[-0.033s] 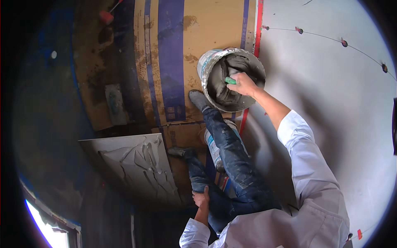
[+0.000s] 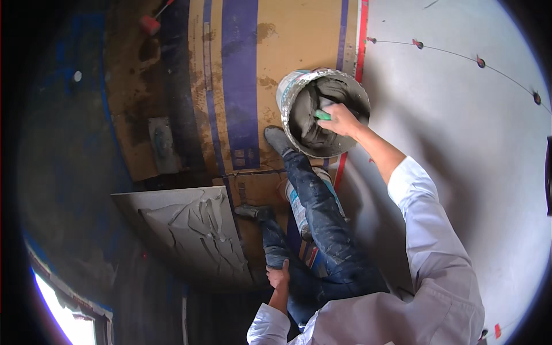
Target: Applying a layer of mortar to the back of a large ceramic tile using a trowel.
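My right hand is closed round the green handle of a trowel, inside the wide mouth of a bucket. Thick grey mortar fills much of that bucket and clings to its wall; the trowel's blade is mostly hidden by it and my hand. The bucket leans with its opening toward me. Lower down, my left hand grips my left leg near the knee, its fingers wrapped round the trouser cloth.
A large tile smeared with mortar lies at left. Beyond it rests a flat trowel on cardboard floor covering. A second bucket stands by my legs. On the right rises a pale wall with clips along a seam.
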Demonstrator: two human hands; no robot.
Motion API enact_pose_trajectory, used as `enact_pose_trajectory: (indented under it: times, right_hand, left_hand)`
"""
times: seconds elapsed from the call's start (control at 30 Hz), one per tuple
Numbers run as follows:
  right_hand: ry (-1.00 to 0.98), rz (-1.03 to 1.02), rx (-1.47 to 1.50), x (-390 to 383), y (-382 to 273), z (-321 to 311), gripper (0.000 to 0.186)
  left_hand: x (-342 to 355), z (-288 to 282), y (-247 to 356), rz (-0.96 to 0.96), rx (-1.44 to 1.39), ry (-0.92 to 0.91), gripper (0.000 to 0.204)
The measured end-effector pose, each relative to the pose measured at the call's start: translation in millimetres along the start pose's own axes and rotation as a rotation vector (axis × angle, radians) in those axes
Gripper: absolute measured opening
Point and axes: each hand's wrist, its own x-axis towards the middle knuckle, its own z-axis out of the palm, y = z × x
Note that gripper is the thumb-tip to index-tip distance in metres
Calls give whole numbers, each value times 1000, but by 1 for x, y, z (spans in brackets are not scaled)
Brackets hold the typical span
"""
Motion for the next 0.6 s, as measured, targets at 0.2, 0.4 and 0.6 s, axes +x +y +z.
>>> enact_pose_trajectory:
  times: [0.2, 0.4, 0.6]
  right_hand:
    - [-64, 12, 165, -40, 2, -34, 44]
    - [81, 9, 75, -69, 1, -43, 45]
    - [82, 56, 38, -93, -52, -47, 43]
  left_hand:
    - [-1, -38, -4, 11, -17, -8, 123]
    - [-7, -30, 8, 44, -59, 8, 122]
    - [-4, -2, -27, -10, -153, -22, 119]
